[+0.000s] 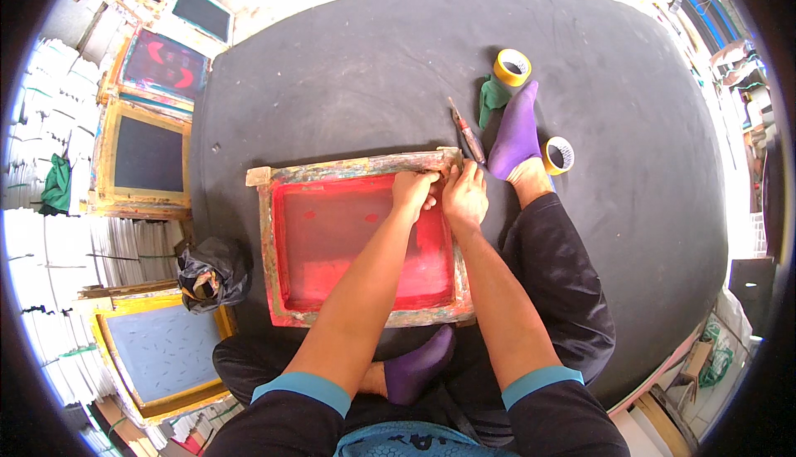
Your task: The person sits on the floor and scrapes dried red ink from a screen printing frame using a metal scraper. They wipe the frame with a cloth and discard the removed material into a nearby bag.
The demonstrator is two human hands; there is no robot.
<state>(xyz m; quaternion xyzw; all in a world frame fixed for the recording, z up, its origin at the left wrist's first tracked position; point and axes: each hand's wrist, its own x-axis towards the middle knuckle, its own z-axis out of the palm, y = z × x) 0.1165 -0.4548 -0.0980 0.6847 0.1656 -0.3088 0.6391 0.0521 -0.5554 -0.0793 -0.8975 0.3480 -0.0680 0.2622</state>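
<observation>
Finding red-coated printing screen (340, 237) flat on black work surface (332, 84); probably light, fragile at mesh (348, 250); best held by stiff wooden rim (332, 170). Seeing left hand (413, 192), fingers curled narrow, at far right corner (453, 156); right hand (466, 198) likewise, just beside; cannot tell pinched contents.

The left hand (416, 193) and right hand (466, 196) are at a screen-printing frame's (340, 168) far right corner; yellow tape rolls (501, 70) lie beside a purple sock (515, 133).
</observation>
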